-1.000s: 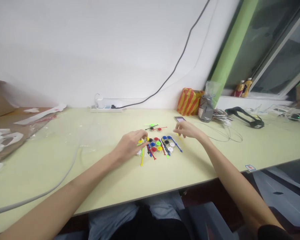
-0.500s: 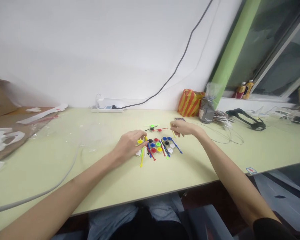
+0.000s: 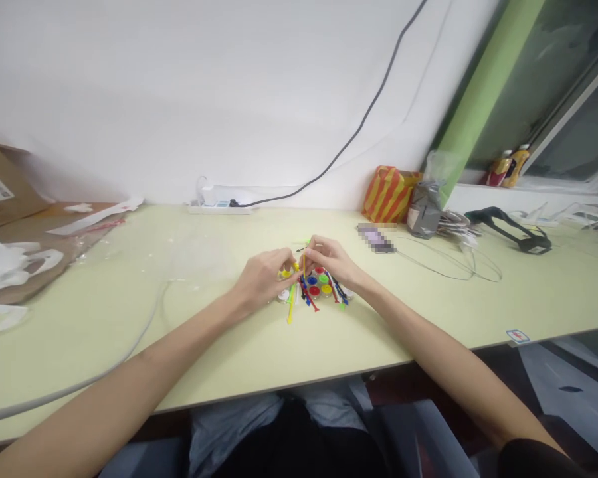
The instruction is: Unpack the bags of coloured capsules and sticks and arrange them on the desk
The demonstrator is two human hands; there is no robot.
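Note:
My left hand (image 3: pixel 263 279) pinches a small yellow piece (image 3: pixel 296 266) between thumb and fingertips. Close against it, my right hand (image 3: pixel 331 260) is closed on a thin yellow arrow-tipped stick (image 3: pixel 304 263), held upright. The two hands nearly meet over a cluster of round coloured discs on clear bases, among them a red disc (image 3: pixel 314 291) and a blue disc (image 3: pixel 312 281). Arrow-shaped sticks lie over and beside the discs, such as a yellow-green arrow (image 3: pixel 291 309) pointing toward me. My fingers hide part of the cluster and of the pieces behind it.
A phone-like object (image 3: pixel 376 239), blurred out, lies right of my hands. Farther back are a striped bag (image 3: pixel 389 194), a grey package (image 3: pixel 423 209) and a black headband-like frame (image 3: pixel 508 229). A power strip (image 3: pixel 222 208) sits by the wall. Clear plastic (image 3: pixel 174 262) and a grey cable (image 3: pixel 124 358) are leftward.
My right hand has come left and in, bringing the yellow stick to the yellow piece in my left hand. The left hand stays over the cluster. The view has shifted slightly.

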